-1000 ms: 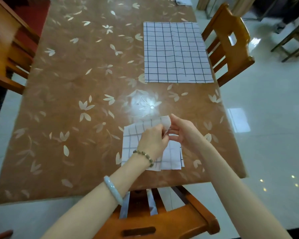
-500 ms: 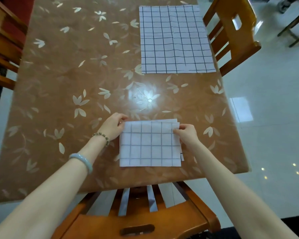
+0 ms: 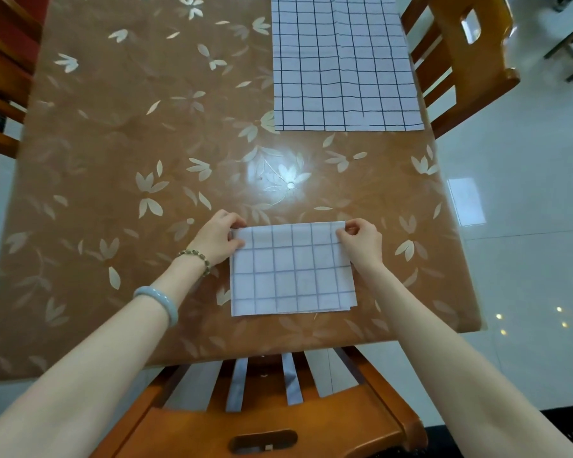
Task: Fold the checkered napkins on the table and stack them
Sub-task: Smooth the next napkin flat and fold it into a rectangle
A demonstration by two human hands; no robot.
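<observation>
at the far left edge stands an orange-brown wooden chair [image 3: 4, 81], drawn up beside the long glossy brown table with a pale leaf pattern [image 3: 113, 166]. on the person's left forearm sits a pale blue-green smooth bangle [image 3: 161, 304], and nearer the wrist a string of small brownish beads [image 3: 197, 256]. the left hand [image 3: 217, 238] lies at the far left corner of the folded white napkin with a thin grey check [image 3: 291, 272], its fingers curled and pinching that corner with the thumb. this napkin lies flat on the table close to the near edge, straight in front of the person, with the edges of lower layers showing at its near right corner. the right hand [image 3: 361, 241] pinches the far right corner in the same way, fingers bent over the cloth. below the napkin, past the table edge, a slatted wooden chair back [image 3: 278, 424] points toward the camera. farther up and to the right, well apart from the folded one, a larger white napkin with dark grid lines [image 3: 341, 61] lies spread flat by the table's right edge. beside it stands another orange-brown wooden chair [image 3: 460, 61] on the shiny white tiled floor [image 3: 526, 242].
</observation>
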